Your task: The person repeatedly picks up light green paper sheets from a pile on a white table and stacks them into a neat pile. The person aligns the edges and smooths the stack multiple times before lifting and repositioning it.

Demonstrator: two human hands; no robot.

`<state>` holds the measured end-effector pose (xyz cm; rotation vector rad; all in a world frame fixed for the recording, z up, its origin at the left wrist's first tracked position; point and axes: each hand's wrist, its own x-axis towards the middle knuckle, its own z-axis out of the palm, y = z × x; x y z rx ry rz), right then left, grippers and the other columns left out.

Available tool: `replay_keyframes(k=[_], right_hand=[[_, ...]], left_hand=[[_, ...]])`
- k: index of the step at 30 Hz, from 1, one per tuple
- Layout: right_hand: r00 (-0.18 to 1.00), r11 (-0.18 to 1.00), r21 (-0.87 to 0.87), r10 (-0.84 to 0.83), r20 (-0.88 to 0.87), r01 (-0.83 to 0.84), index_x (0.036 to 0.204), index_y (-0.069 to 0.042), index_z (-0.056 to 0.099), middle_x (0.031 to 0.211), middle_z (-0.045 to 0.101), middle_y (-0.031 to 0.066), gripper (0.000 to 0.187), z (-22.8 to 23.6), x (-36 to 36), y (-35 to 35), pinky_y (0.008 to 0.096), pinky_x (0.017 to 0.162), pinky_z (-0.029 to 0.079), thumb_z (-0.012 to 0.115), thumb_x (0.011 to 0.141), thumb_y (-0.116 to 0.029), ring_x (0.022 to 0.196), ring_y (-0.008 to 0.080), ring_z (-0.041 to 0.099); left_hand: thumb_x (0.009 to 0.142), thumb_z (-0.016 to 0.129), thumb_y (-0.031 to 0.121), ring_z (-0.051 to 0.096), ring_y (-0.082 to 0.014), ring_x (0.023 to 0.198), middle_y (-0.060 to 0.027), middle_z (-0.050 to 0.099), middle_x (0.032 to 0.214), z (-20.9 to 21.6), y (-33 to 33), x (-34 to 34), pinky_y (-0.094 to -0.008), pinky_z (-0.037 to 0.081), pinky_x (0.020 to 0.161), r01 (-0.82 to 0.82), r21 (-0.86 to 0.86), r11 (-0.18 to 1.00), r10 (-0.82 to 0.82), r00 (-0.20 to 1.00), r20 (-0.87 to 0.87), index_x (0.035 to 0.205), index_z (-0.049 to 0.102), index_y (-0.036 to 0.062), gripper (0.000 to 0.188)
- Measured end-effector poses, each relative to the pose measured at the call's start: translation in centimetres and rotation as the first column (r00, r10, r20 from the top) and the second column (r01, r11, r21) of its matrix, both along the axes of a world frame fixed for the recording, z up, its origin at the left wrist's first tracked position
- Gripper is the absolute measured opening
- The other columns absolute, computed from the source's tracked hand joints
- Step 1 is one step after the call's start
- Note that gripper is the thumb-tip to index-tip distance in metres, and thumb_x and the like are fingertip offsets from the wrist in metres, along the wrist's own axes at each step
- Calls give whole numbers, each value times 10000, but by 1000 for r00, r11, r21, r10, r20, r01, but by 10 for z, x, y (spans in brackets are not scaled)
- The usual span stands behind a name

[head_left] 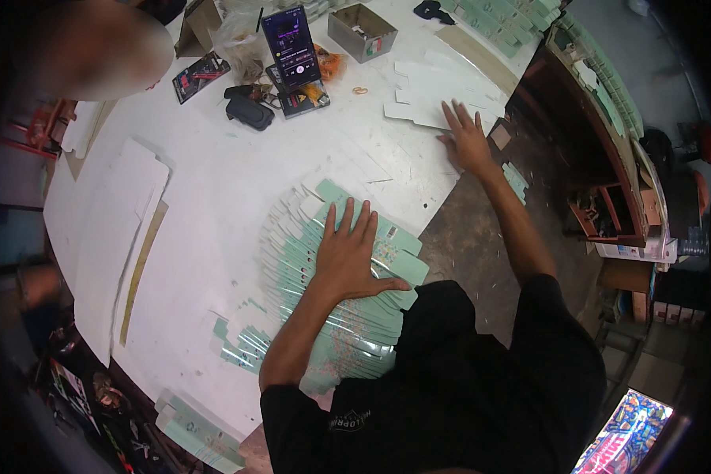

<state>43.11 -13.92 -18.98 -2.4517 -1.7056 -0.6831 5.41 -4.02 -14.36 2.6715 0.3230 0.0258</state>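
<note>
A fanned row of flat, pale green printed cartons [285, 251] lies overlapping along the near side of the white table. My left hand [346, 254] rests flat on the top cartons, fingers spread and thumb pointing right. Farther off to the right, my right hand [468, 142] is stretched out with its fingers apart, at the edge of a stack of flat white carton blanks [430, 91]. Nothing shows in its grasp; whether its fingertips touch the blanks I cannot tell. More green cartons [245, 347] lie fanned beside my left forearm.
A phone [292, 49] leans upright on a small box at the back, near a black pouch [250, 110] and a metal box [362, 33]. White sheets [122, 229] lie on the left. Stacked green cartons [498, 20] stand far right. A blurred person [95, 51] is at upper left.
</note>
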Motion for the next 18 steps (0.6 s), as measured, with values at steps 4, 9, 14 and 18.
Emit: replay_keyframes(k=[4,9,14,18], right_hand=[[585,990,125,61,-809,70,1416,-63,585,1199,731,193,563,2,-50,4,464,811,596,583,875,92,949,393,737],[705,997,68,64,-706,-22,1306,58,621,1202,660,271,494,24,-114,4,545,968,492,724,929,-245,1166,449,629],[861,915,-349,-335,-384,200,1457,185,455,1503,429,443,1096,3,-194,-22,778,1120,285,643,897,-737,1474,610,329],[809,956,-268,-252,-531,122,1498,199,386,1617,253,450,1179,-5,-171,19,847,1123,181,615,880,-779,1527,641,173]], left_hand=[[953,570,713,310,-438,1564,-237,449,1625,-16,3,7,-583,122,1300,-45,4,999,45,999,30,1497,525,-68,953],[1082,456,567,411,-454,1504,-254,552,1535,-20,2,5,-599,198,1270,-81,-2,997,81,985,151,1411,607,-88,749],[1063,529,502,390,-422,1525,-226,531,1561,-17,-2,7,-575,181,1284,-69,23,997,67,994,83,1435,597,-52,670],[1066,529,484,421,-433,1502,-238,559,1530,-18,-3,3,-580,185,1280,-82,42,996,77,991,109,1400,628,-57,644]])
